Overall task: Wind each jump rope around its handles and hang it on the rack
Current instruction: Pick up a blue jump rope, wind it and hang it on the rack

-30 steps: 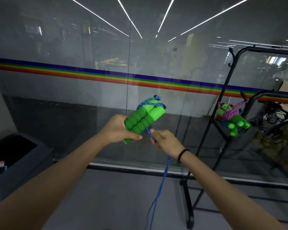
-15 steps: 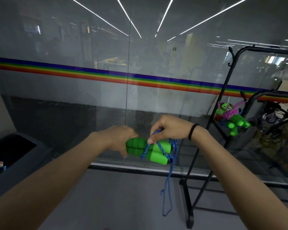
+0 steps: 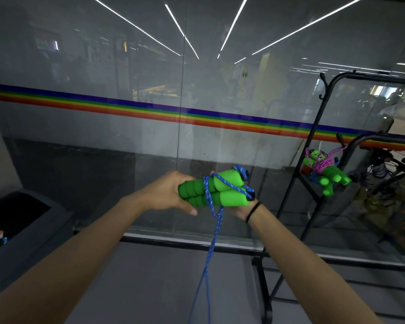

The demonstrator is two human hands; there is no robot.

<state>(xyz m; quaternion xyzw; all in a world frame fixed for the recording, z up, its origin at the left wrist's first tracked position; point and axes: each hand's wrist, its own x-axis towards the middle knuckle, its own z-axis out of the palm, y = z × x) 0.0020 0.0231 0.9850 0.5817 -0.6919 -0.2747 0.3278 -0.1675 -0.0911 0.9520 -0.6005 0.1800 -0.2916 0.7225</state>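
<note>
My left hand (image 3: 171, 192) grips the ribbed ends of two green foam handles (image 3: 222, 191) held side by side, pointing right. A blue rope (image 3: 216, 223) crosses over the handles in a loop or two and hangs doubled down toward the floor. My right hand (image 3: 240, 210) is under and behind the handles' right end, mostly hidden, with a black band on the wrist; the rope appears to run through it. A wound rope with green handles and pink cord (image 3: 324, 170) hangs on the black rack (image 3: 313, 141) at the right.
A glass wall (image 3: 126, 136) with a rainbow stripe stands close in front. A dark grey bin (image 3: 21, 220) sits at the lower left. The rack's black base (image 3: 265, 298) rests on the floor at the lower right, with cluttered items behind it.
My right hand has gone from on top of the handles to beneath them, carrying the blue rope around. The handles have tilted up slightly. The hanging rope now reaches lower.
</note>
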